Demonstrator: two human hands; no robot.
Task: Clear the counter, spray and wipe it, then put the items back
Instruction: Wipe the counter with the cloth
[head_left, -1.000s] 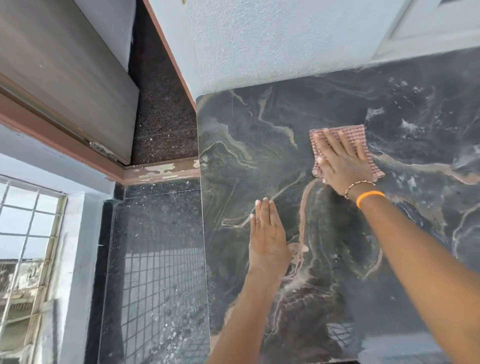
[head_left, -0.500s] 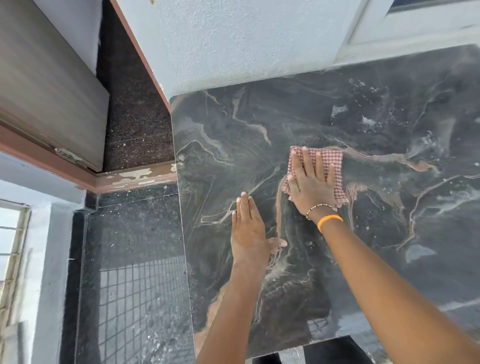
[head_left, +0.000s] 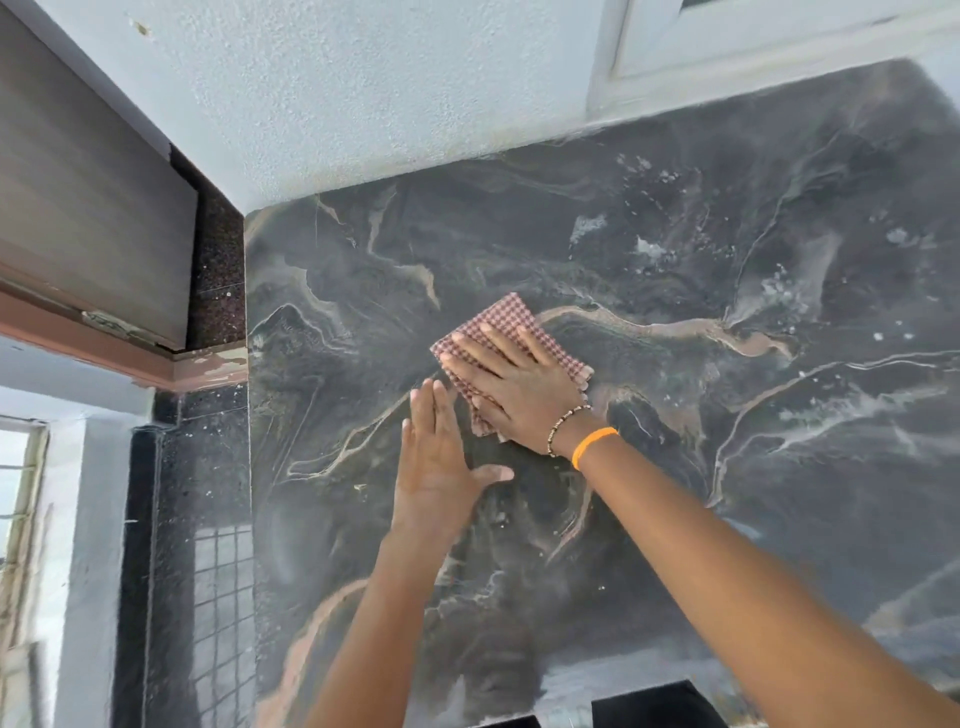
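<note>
The counter (head_left: 675, 291) is a dark marble slab with tan veins and pale wet streaks on its right half. A folded red-and-white checked cloth (head_left: 506, 319) lies on it near the middle. My right hand (head_left: 511, 387), with a bead bracelet and an orange band at the wrist, presses flat on the cloth with its fingers spread. My left hand (head_left: 439, 467) rests flat on the bare marble just left of and below the cloth, fingers together, holding nothing.
A white textured wall (head_left: 363, 93) borders the counter at the back, with a white window frame (head_left: 753, 41) at the right. Left of the counter's edge are a dark speckled floor (head_left: 208, 519), a wooden door (head_left: 88, 218) and a barred window (head_left: 15, 519).
My right hand has slid the cloth across the marble toward the left and nearer, up against my left hand. My left hand has stayed flat in its place.
</note>
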